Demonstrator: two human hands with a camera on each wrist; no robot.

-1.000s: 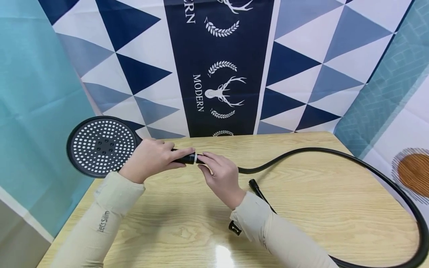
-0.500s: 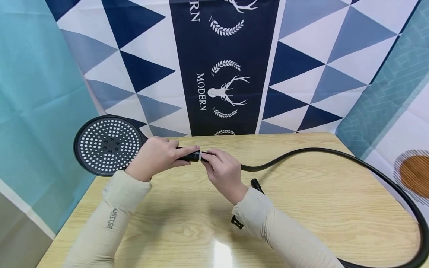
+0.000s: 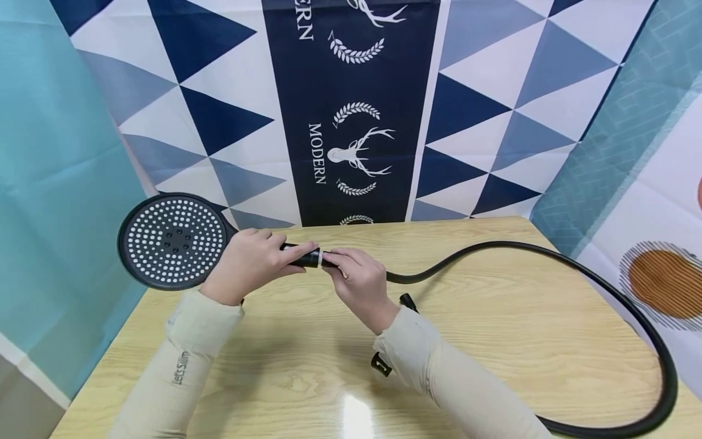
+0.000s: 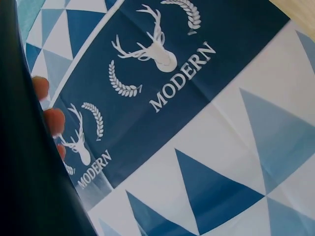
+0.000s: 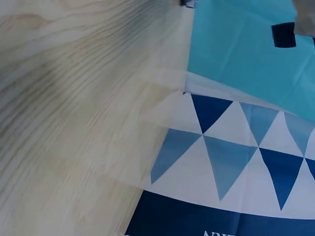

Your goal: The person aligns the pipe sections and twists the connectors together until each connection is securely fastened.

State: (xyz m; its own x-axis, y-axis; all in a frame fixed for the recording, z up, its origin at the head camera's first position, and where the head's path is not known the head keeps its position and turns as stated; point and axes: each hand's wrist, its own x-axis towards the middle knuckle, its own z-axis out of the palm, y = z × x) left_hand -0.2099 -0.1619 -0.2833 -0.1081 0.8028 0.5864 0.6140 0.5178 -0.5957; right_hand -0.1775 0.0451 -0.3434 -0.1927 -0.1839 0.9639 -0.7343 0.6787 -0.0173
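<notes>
In the head view my left hand [image 3: 249, 262] grips the handle of a black round shower head [image 3: 172, 241], its nozzle face turned toward me, held above the table's far left. My right hand [image 3: 359, 283] pinches the end fitting of a black shower hose [image 3: 493, 245] against the handle's end. A pale ring [image 3: 320, 259] shows at the joint between handle and hose. In the left wrist view, fingertips [image 4: 54, 120] show past a large dark curved edge. The right wrist view shows mostly table and backdrop, with the grip itself out of sight.
The hose arcs across the right side of the wooden table [image 3: 296, 353]. A black tubular end [image 3: 407, 302] and a small black slotted part [image 3: 381, 364] lie near my right sleeve, partly covered by it. Patterned cloth [image 3: 362, 110] stands behind the table.
The view shifts slightly right, then back left. Both hands keep their holds on the shower head and hose end; the right fingers shift a little at the joint.
</notes>
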